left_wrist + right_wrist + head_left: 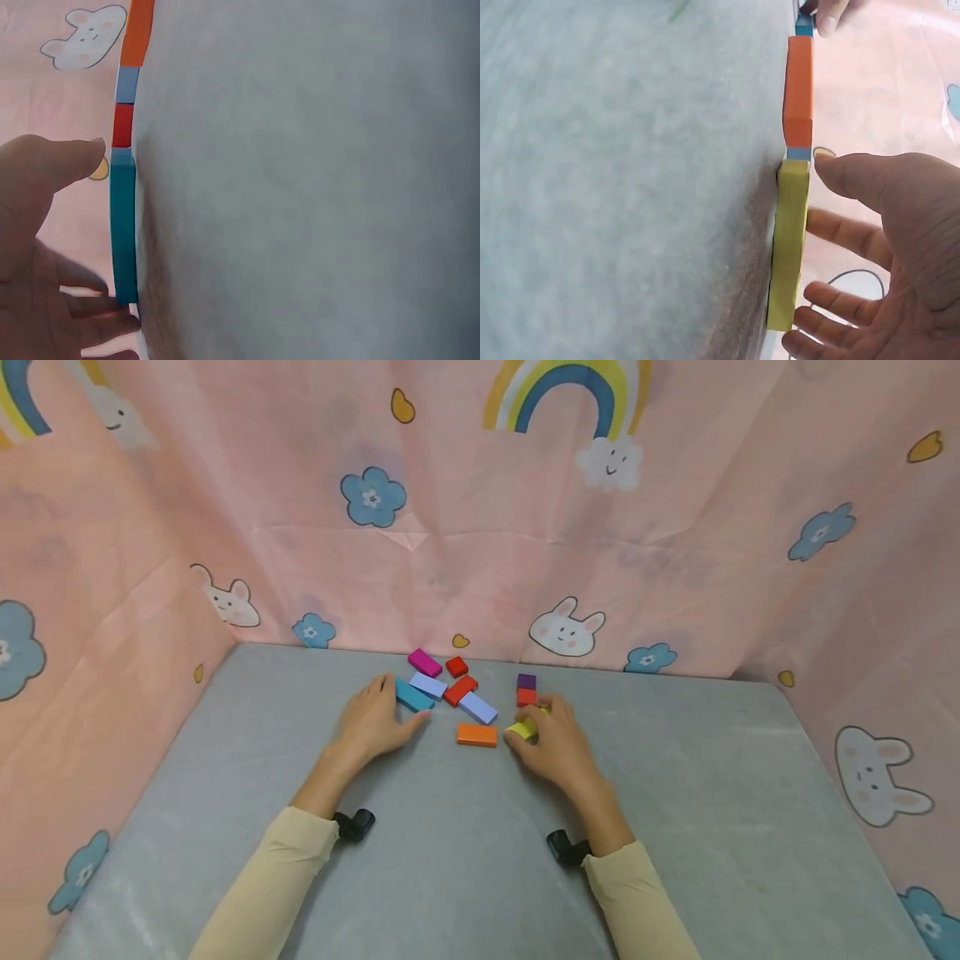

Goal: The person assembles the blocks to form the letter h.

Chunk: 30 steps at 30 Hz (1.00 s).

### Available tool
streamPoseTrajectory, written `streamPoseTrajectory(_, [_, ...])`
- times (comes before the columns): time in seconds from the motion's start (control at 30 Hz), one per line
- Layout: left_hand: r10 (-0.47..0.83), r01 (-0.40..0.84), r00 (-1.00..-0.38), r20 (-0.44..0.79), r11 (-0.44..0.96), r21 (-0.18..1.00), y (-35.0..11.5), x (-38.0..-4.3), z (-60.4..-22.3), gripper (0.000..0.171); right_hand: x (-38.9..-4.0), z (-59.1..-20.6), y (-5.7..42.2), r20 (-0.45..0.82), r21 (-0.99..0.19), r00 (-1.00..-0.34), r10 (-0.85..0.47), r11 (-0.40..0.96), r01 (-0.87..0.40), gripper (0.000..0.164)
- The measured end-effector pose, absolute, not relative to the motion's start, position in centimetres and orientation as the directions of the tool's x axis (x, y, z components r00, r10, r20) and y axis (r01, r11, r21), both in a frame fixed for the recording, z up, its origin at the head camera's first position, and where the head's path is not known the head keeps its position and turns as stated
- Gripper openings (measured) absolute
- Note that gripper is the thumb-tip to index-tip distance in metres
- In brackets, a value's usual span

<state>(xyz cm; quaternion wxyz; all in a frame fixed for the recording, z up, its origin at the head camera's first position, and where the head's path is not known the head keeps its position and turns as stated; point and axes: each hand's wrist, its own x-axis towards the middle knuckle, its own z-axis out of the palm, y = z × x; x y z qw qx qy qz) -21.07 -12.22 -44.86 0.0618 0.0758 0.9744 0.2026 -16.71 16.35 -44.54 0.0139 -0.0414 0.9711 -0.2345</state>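
Observation:
On the grey table, my left hand (372, 718) spreads around a teal block (413, 697). Its fingertips reach the block's far end, while the thumb stands off near the other end, as the left wrist view shows. My right hand (557, 743) spans a yellow block (522, 728), its thumb by the near end and its fingers loosely bent along the back and far end. Part of the yellow block is hidden under this hand in the head view. An orange block (477, 735) lies flat between the two hands.
Beyond the hands lie a magenta block (425, 662), a small red block (457, 667), a longer red block (461, 691) and two light blue blocks (477, 707). A purple block (527, 681) and a red block (527, 697) sit by the right hand. A pink patterned cloth (450, 568) borders the table.

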Motion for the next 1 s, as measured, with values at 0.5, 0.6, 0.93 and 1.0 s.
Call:
streamPoseTrajectory(0.5, [0.149, 0.125, -0.988, -0.045, 0.934, 0.336, -11.6, -21.2, -44.3, 0.088, -16.7, -44.4, 16.6, -0.026, -0.411, -1.0, 0.002, 0.912, 0.013, 0.066])
streamPoseTrajectory(0.6, [0.184, 0.154, -0.981, -0.056, 0.928, 0.34, -11.9, -21.0, -44.1, 0.085, -16.8, -44.3, 16.8, -0.029, -0.395, -1.0, -0.01, 0.919, 0.002, 0.07])
streamPoseTrajectory(0.93, [0.257, 0.218, -0.963, -0.083, 0.922, 0.318, -12.3, -20.8, -43.6, 0.087, -16.8, -43.9, 17.1, -0.059, -0.35, -0.998, -0.034, 0.937, -0.012, 0.076])
streamPoseTrajectory(1.0, [0.259, 0.225, -0.963, -0.073, 0.923, 0.314, -12.3, -20.9, -43.6, 0.085, -16.8, -43.8, 17.0, -0.052, -0.338, -0.998, -0.041, 0.941, -0.021, 0.075])
